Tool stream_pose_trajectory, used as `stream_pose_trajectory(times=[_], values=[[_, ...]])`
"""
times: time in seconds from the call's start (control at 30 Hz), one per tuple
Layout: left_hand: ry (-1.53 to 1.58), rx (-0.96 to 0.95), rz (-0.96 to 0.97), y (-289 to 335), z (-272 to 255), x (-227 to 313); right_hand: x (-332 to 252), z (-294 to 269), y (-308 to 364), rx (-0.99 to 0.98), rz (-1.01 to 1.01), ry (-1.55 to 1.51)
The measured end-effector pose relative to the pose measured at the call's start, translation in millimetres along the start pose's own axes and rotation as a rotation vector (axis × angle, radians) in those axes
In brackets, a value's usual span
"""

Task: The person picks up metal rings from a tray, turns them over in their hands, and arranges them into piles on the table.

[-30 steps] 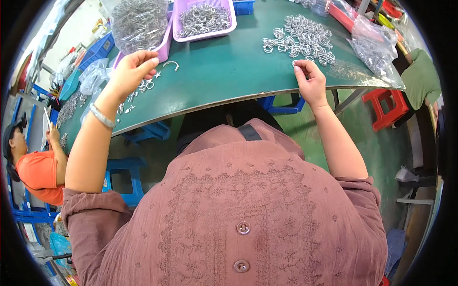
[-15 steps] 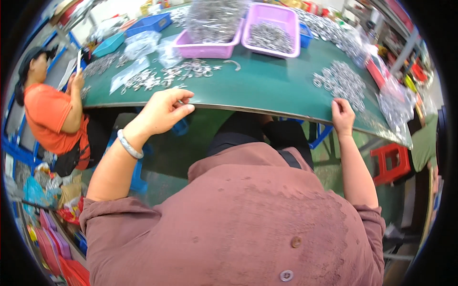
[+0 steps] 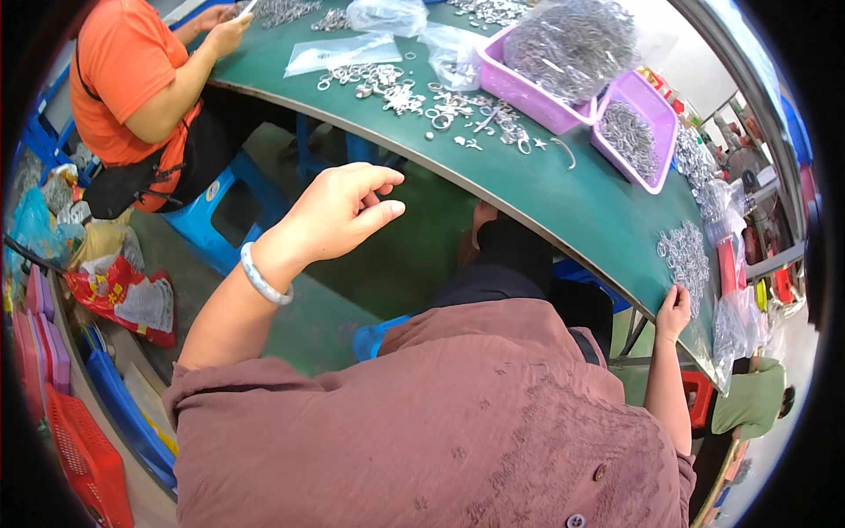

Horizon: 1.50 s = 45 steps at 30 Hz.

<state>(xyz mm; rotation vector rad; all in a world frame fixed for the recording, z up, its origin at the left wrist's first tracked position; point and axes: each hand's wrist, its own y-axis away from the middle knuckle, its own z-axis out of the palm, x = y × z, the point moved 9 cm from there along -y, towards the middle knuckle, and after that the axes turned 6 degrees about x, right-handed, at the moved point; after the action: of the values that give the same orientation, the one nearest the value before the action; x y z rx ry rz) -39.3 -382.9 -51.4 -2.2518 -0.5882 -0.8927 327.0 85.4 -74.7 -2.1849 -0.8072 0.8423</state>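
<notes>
My left hand (image 3: 339, 214), a pale bangle (image 3: 266, 275) on its wrist, hangs in the air short of the table's front edge. Its fingers curl loosely, the thumb stands apart from them, and nothing shows between. At the right, my right hand (image 3: 673, 315) rests at the edge of the green table (image 3: 546, 189), fingers drawn together. Whatever they may hold is too small to make out. Just beyond its fingertips lies a pile of silvery metal rings (image 3: 685, 257). Assorted small metal pieces (image 3: 449, 110) are scattered on the table beyond my left hand.
A purple basin (image 3: 537, 99) carries a large clear bag of metal parts (image 3: 576, 48). Beside it stands another purple basin (image 3: 664, 141) with metal parts. Plastic bags (image 3: 343, 55) lie farther left. A person in orange (image 3: 132, 70) sits at left, near a blue stool (image 3: 216, 216).
The view has swung, so the table now slants down to the right. My right hand has come to the table edge near the rings; my left is now farther off the edge.
</notes>
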Motion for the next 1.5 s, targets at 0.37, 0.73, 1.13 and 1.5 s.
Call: stream_pose_trajectory(times=[0.37, 0.73, 1.13, 1.5], values=[[0.116, 0.092, -0.193, 35.1, -19.6, -80.5, -1.0, 2.2, -3.8, -0.078, -0.067, 0.162], [0.157, 0.115, -0.346, 44.3, -24.3, -118.3, -1.2, 3.7, -6.1, -0.109, -0.084, 0.242], [0.164, 0.165, -0.418, 55.8, -33.0, -131.5, 4.6, 3.1, -6.5, -0.128, -0.051, 0.201], [0.21, 0.161, -0.43, 56.0, -32.1, -129.5, 3.0, 3.8, -5.8, -0.127, -0.041, 0.151]])
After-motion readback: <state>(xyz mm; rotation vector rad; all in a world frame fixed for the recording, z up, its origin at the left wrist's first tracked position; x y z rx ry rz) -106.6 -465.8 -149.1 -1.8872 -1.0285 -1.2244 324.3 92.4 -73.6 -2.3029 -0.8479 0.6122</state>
